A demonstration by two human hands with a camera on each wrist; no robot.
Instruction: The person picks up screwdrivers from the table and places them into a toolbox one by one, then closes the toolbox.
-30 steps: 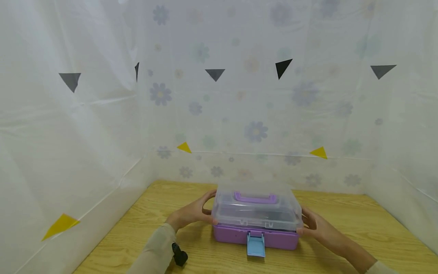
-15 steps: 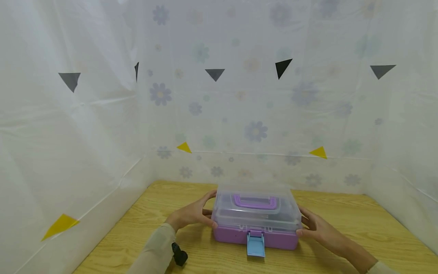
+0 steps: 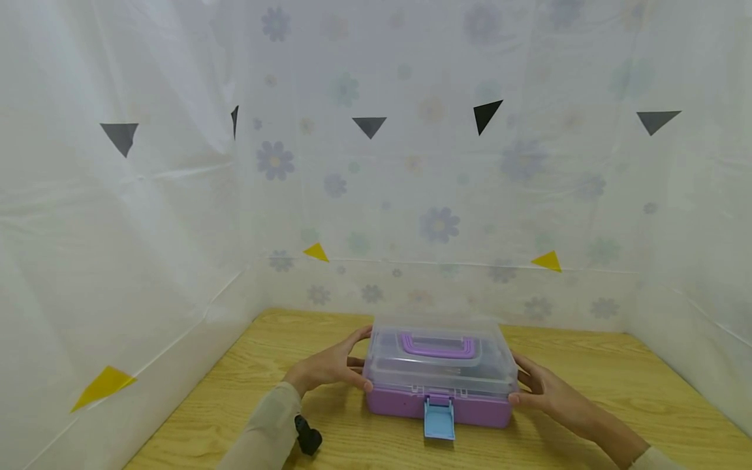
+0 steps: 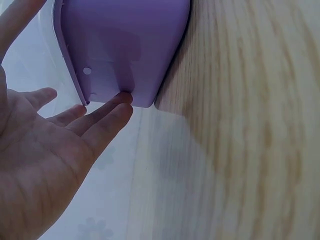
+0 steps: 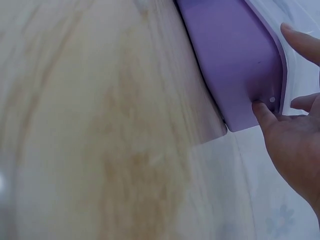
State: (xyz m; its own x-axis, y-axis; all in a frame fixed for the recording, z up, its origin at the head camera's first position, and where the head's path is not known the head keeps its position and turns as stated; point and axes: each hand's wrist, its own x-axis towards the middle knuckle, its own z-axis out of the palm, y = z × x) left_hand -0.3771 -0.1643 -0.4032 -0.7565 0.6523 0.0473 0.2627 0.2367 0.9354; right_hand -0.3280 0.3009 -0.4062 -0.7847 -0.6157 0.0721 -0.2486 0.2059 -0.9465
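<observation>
Head view from above and behind, facing forward over the wooden table [image 3: 587,385], wrist views close at each end of the purple plastic box with clear lid [image 3: 439,378], shared by all three

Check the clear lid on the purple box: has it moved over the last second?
Yes. The clear lid has dropped: its front edge, earlier raised above the purple base, now sits on it, just above the blue latch.

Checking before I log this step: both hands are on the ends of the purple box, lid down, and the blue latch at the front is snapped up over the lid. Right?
Not quite: in the head view the blue latch hangs down, unfastened. The left hand and right hand do hold the ends of the purple box, lid down.
</observation>
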